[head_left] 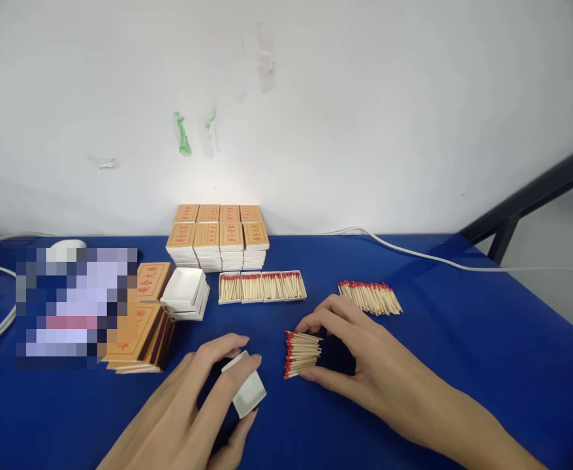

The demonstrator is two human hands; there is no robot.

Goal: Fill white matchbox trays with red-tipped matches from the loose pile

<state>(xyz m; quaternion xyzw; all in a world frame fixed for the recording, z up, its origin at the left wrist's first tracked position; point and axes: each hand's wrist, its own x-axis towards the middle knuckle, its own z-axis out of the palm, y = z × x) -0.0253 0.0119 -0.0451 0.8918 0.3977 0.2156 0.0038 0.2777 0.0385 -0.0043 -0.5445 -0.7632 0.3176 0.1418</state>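
My left hand (203,398) holds a small empty white tray (250,394) between its fingers and thumb, low in the middle of the view. To its right, my right hand (359,356) has its fingers and thumb round the ends of a bundle of red-tipped matches (303,354), heads facing left. Behind the hands, several white trays filled with matches (251,287) stand side by side in a row. A loose pile of matches (369,297) lies beyond my right hand. Stacked empty white trays (185,292) sit left of the filled row.
Stacked orange matchboxes (218,238) stand against the wall. More orange sleeves (137,333) are piled at the left, beside a blurred-out device (71,307) and a white rounded object (67,250). A white cable (414,252) crosses the blue table (463,333) at the back.
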